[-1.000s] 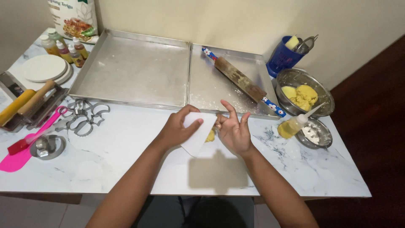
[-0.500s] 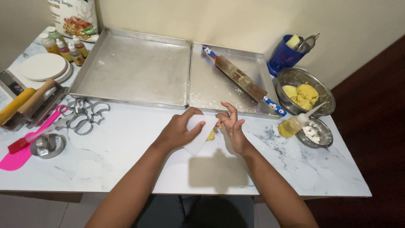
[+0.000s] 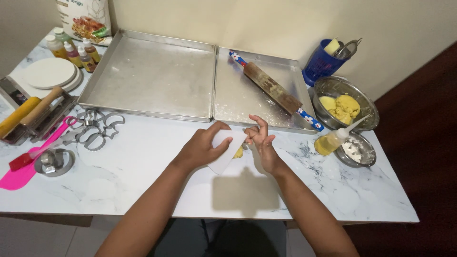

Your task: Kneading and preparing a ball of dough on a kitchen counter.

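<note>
— What is seen at the left of the marble table [image 3: 143, 190]?

— A pink spatula [image 3: 21, 171] is laid at the edge, with a small metal cup [image 3: 53, 162] beside it. Metal cookie cutters [image 3: 95, 131] are scattered just behind. Further back, a stack of white round lids [image 3: 50, 74] and small colouring bottles [image 3: 74, 50] are set.

— And in the middle?

— Two metal baking trays are placed side by side: a large tray [image 3: 147, 76] and a smaller tray [image 3: 252, 95], across which a rolling pin [image 3: 273, 90] is laid at a slant. In front of them, a white dough scraper [image 3: 224, 150] is gripped by the left hand [image 3: 202, 150], fingers curled over its upper edge. A small piece of yellow dough [image 3: 238, 153] is seen just beside the scraper, between the two hands. The right hand [image 3: 264, 145] is held against the scraper's edge, fingers loosely spread; whether anything is pinched cannot be told.

— And to the right?

— A metal bowl [image 3: 352, 95] of yellow dough is set near a squeeze bottle [image 3: 333, 140], a small floured dish [image 3: 359, 150] and a blue utensil holder [image 3: 321, 62].
</note>
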